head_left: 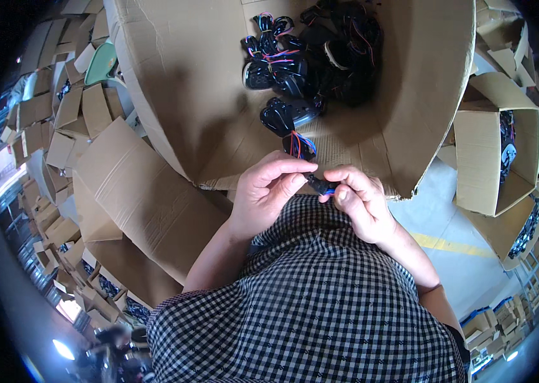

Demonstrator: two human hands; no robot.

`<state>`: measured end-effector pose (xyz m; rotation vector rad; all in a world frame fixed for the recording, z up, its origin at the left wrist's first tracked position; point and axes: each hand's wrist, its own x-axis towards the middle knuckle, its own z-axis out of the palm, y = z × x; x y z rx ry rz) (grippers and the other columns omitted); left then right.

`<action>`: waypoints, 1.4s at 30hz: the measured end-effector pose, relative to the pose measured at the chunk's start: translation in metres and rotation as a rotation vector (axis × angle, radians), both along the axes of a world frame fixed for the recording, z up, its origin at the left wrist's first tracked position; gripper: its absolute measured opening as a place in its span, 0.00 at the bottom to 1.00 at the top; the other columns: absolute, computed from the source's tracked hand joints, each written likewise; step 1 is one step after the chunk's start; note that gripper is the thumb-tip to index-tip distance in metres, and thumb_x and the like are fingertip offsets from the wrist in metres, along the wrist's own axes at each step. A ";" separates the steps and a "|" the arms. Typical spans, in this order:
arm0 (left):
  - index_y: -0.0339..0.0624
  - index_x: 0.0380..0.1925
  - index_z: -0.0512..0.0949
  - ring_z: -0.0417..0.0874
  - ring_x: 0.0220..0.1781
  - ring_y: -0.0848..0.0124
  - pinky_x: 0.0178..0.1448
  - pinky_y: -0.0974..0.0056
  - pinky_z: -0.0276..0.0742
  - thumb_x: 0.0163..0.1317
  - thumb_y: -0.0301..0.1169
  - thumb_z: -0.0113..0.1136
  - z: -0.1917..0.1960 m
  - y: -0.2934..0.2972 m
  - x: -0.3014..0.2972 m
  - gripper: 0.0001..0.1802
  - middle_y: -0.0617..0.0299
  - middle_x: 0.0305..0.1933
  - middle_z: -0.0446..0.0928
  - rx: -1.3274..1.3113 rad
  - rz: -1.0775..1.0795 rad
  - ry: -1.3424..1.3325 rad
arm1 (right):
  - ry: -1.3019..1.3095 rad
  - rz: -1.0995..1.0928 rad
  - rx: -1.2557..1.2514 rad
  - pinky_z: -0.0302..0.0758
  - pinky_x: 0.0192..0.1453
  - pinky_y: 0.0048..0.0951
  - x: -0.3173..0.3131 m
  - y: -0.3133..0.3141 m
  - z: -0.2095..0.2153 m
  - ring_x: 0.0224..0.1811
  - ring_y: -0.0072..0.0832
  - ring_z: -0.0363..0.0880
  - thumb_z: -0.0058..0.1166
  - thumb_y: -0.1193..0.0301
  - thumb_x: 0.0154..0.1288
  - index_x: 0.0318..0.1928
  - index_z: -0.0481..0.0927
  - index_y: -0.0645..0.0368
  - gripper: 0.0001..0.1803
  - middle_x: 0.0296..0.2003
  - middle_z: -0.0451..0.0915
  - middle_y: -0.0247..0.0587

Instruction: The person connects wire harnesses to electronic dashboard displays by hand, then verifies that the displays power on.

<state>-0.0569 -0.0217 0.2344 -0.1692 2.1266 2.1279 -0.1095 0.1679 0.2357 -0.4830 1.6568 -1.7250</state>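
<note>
Head view: the thing to look at here is the small black connector (320,184), sitting in the gap between the two hands, roughly in line with the near edge of a big open cardboard box (170,96). Its long axis looks slanted, one end far and left, the other near and right, so it pretty much runs from one hand to the other. The right hand (366,204) has thumb and index finger clamped on the near-right end, where a bit of blue and pink wire pokes out. The left hand (260,191) comes at the far-left end, thumb and index tips close together; can't tell if they're actually pinching it or just resting there, it's too small and dark. Going by that, I'd call the right hand the nearer one, though there's not much in it.

Just beyond the left fingers there's a tied black cable bundle (276,116), its red and blue wires (297,144) coming near toward the hands. Whether those join up with the connector, no clue, the fingers hide it. More black cable coils (276,41) are piled at the far side, inside the box.
</note>
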 end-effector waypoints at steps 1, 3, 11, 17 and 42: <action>0.37 0.40 0.77 0.74 0.36 0.76 0.40 0.74 0.70 0.59 0.22 0.54 -0.003 0.000 0.002 0.09 0.61 0.35 0.73 0.063 0.032 -0.021 | 0.000 0.004 0.004 0.75 0.36 0.25 0.001 -0.002 -0.001 0.33 0.26 0.80 0.42 0.75 0.65 0.45 0.69 0.66 0.10 0.35 0.77 0.42; 0.38 0.40 0.77 0.74 0.36 0.77 0.40 0.74 0.69 0.58 0.21 0.54 -0.005 0.000 0.003 0.10 0.61 0.35 0.73 0.131 0.066 -0.044 | -0.158 -0.077 -0.066 0.76 0.38 0.23 0.005 -0.004 -0.007 0.35 0.24 0.80 0.41 0.76 0.66 0.49 0.65 0.66 0.12 0.35 0.77 0.41; 0.35 0.38 0.78 0.74 0.35 0.79 0.37 0.75 0.71 0.57 0.19 0.55 -0.010 -0.005 -0.002 0.08 0.62 0.36 0.74 0.149 -0.020 -0.068 | -0.201 -0.015 -0.091 0.75 0.40 0.23 0.002 -0.005 -0.019 0.36 0.22 0.79 0.42 0.76 0.66 0.49 0.61 0.62 0.13 0.34 0.76 0.38; 0.35 0.37 0.78 0.76 0.34 0.81 0.38 0.76 0.73 0.57 0.20 0.57 -0.017 -0.010 -0.001 0.07 0.65 0.34 0.76 0.285 -0.057 -0.329 | 0.229 0.108 0.245 0.78 0.35 0.31 -0.009 -0.003 -0.005 0.33 0.38 0.81 0.47 0.74 0.63 0.47 0.63 0.62 0.14 0.34 0.77 0.47; 0.36 0.34 0.79 0.77 0.39 0.75 0.44 0.72 0.72 0.54 0.20 0.59 -0.039 0.002 0.011 0.07 0.60 0.37 0.77 0.221 0.001 -0.177 | 0.341 0.272 0.227 0.75 0.29 0.36 -0.015 -0.001 -0.022 0.30 0.41 0.80 0.46 0.66 0.65 0.44 0.66 0.59 0.12 0.29 0.77 0.44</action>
